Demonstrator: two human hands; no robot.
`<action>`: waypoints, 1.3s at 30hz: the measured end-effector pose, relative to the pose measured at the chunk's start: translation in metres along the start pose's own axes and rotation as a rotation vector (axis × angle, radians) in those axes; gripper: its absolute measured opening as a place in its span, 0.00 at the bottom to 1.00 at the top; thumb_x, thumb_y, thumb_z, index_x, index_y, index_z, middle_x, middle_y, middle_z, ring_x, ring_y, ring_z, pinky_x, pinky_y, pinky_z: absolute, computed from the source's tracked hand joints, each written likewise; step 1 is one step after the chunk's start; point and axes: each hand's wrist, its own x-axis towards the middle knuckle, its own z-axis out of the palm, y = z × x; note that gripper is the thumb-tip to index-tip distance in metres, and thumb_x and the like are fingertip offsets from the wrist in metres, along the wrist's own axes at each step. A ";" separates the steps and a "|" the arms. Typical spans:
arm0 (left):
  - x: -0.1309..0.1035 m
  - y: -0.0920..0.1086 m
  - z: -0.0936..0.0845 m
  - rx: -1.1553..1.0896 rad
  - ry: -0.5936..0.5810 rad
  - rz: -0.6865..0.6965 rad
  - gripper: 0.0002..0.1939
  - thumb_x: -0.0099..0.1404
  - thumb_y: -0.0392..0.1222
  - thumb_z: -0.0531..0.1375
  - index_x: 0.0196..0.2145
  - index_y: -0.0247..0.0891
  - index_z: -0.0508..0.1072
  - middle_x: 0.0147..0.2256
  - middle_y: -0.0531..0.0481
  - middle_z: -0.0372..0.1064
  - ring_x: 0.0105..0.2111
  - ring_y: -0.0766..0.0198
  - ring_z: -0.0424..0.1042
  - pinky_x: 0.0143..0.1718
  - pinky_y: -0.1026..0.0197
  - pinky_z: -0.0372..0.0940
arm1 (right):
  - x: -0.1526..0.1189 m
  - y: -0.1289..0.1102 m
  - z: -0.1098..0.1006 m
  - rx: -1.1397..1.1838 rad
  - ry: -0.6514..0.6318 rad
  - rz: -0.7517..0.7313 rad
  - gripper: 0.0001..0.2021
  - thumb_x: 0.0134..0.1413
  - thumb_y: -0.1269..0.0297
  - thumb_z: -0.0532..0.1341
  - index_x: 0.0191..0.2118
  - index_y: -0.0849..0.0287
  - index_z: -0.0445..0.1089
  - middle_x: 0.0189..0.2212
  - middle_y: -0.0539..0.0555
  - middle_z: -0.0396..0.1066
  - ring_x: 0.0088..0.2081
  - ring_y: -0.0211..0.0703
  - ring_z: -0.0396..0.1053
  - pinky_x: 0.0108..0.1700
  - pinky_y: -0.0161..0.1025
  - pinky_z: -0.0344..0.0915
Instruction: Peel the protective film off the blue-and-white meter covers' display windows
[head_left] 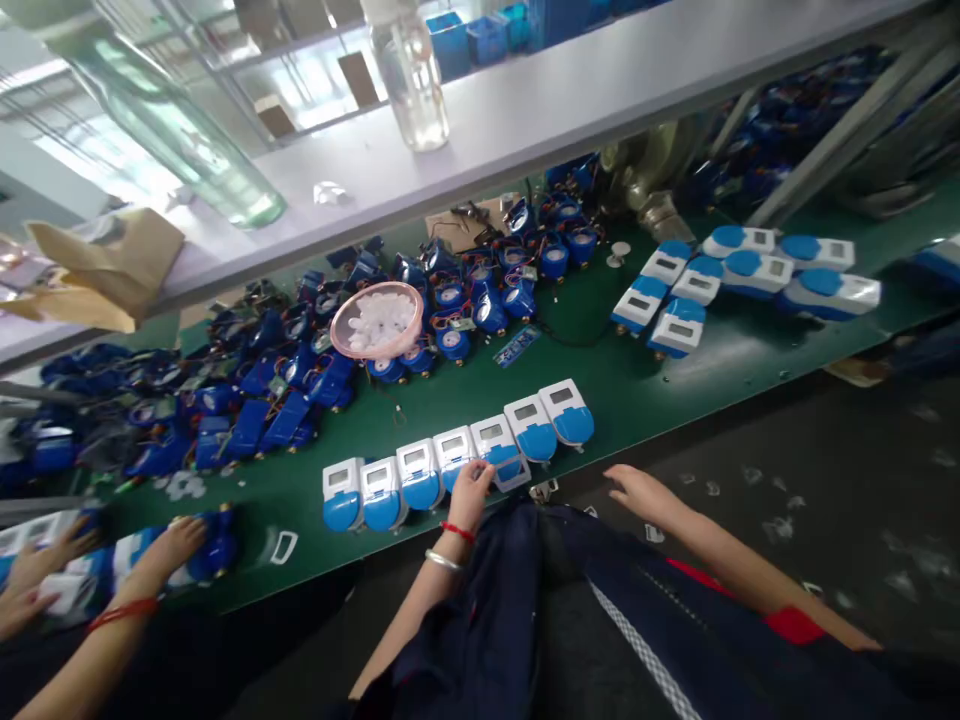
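Observation:
My left hand (474, 490), with a red string and a silver bangle at the wrist, pinches a clear plastic frame (512, 472) at the front of a row of blue-and-white meters. The frame lies over the lower part of one meter (491, 437). More meters stand on both sides of it, such as the one at the row's right end (568, 408) and the one at its left end (343, 492). Off the table's front edge, to the right of the row, my right hand (637, 490) hangs with its fingers apart and nothing in them.
A pink bowl (341, 335) of clear plastic pieces stands among blue meter bodies (255, 425). More finished-looking meters (679, 325) lie at the right. A co-worker's hands (169, 555) handle meters at far left. Glass bottles (424, 100) stand on the shelf (525, 130) above.

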 end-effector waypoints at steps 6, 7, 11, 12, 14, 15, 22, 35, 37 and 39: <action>0.021 0.015 0.021 -0.007 -0.082 -0.032 0.14 0.53 0.52 0.61 0.29 0.37 0.69 0.24 0.55 0.62 0.22 0.70 0.59 0.23 0.68 0.57 | 0.045 -0.077 0.040 0.695 -0.286 0.049 0.13 0.54 0.58 0.59 0.39 0.63 0.70 0.34 0.59 0.75 0.33 0.43 0.74 0.34 0.37 0.71; 0.024 0.015 0.021 -0.016 -0.083 -0.036 0.15 0.53 0.52 0.61 0.29 0.37 0.69 0.24 0.55 0.62 0.23 0.70 0.59 0.23 0.68 0.58 | 0.051 -0.087 0.043 0.755 -0.298 0.058 0.12 0.54 0.58 0.60 0.36 0.63 0.70 0.31 0.58 0.76 0.32 0.43 0.75 0.33 0.37 0.71; 0.037 0.013 0.009 -0.048 -0.059 -0.042 0.16 0.53 0.52 0.62 0.31 0.36 0.71 0.25 0.54 0.63 0.24 0.69 0.61 0.24 0.68 0.58 | 0.066 -0.105 0.047 0.885 -0.315 0.077 0.12 0.51 0.57 0.62 0.32 0.63 0.69 0.27 0.57 0.76 0.29 0.42 0.75 0.32 0.36 0.71; 0.039 0.012 0.005 -0.033 -0.047 -0.014 0.15 0.55 0.52 0.61 0.31 0.36 0.72 0.26 0.53 0.64 0.24 0.68 0.61 0.25 0.67 0.60 | 0.070 -0.106 0.049 0.894 -0.321 0.078 0.11 0.51 0.58 0.63 0.32 0.63 0.69 0.27 0.57 0.76 0.29 0.42 0.75 0.32 0.36 0.71; 0.041 0.011 -0.005 0.085 0.024 0.131 0.14 0.59 0.51 0.59 0.35 0.37 0.74 0.31 0.49 0.66 0.29 0.65 0.65 0.32 0.62 0.64 | 0.080 -0.107 0.055 0.883 -0.309 0.103 0.11 0.51 0.58 0.63 0.32 0.62 0.68 0.26 0.56 0.75 0.29 0.41 0.75 0.31 0.34 0.72; 0.042 0.010 -0.010 0.192 0.082 0.234 0.15 0.61 0.49 0.57 0.40 0.38 0.74 0.35 0.47 0.66 0.34 0.62 0.66 0.38 0.59 0.65 | 0.087 -0.107 0.059 0.869 -0.298 0.127 0.10 0.51 0.59 0.63 0.31 0.62 0.68 0.25 0.55 0.75 0.28 0.41 0.75 0.31 0.33 0.72; 0.060 -0.013 -0.048 0.951 0.178 0.603 0.22 0.65 0.41 0.53 0.56 0.46 0.64 0.52 0.39 0.58 0.51 0.51 0.58 0.53 0.47 0.58 | 0.140 -0.107 0.096 0.831 -0.302 0.305 0.05 0.52 0.66 0.62 0.30 0.62 0.66 0.23 0.54 0.75 0.25 0.39 0.74 0.29 0.32 0.72; 0.091 -0.031 -0.061 1.066 0.058 0.658 0.24 0.65 0.43 0.53 0.59 0.47 0.61 0.52 0.40 0.58 0.51 0.50 0.57 0.54 0.47 0.55 | 0.149 -0.126 0.116 0.790 -0.266 0.352 0.05 0.54 0.66 0.61 0.32 0.62 0.67 0.27 0.57 0.76 0.30 0.42 0.76 0.34 0.35 0.73; 0.091 -0.030 -0.062 1.067 0.053 0.656 0.24 0.65 0.44 0.52 0.59 0.47 0.61 0.52 0.39 0.58 0.51 0.50 0.57 0.54 0.48 0.55 | 0.150 -0.125 0.118 0.789 -0.266 0.351 0.05 0.54 0.66 0.61 0.32 0.62 0.67 0.28 0.57 0.76 0.30 0.41 0.76 0.34 0.34 0.72; 0.092 -0.030 -0.063 1.077 0.048 0.657 0.24 0.65 0.44 0.52 0.59 0.47 0.61 0.52 0.39 0.58 0.50 0.50 0.57 0.53 0.47 0.55 | 0.152 -0.123 0.120 0.788 -0.263 0.359 0.04 0.54 0.66 0.61 0.32 0.62 0.67 0.27 0.57 0.76 0.30 0.41 0.75 0.33 0.34 0.72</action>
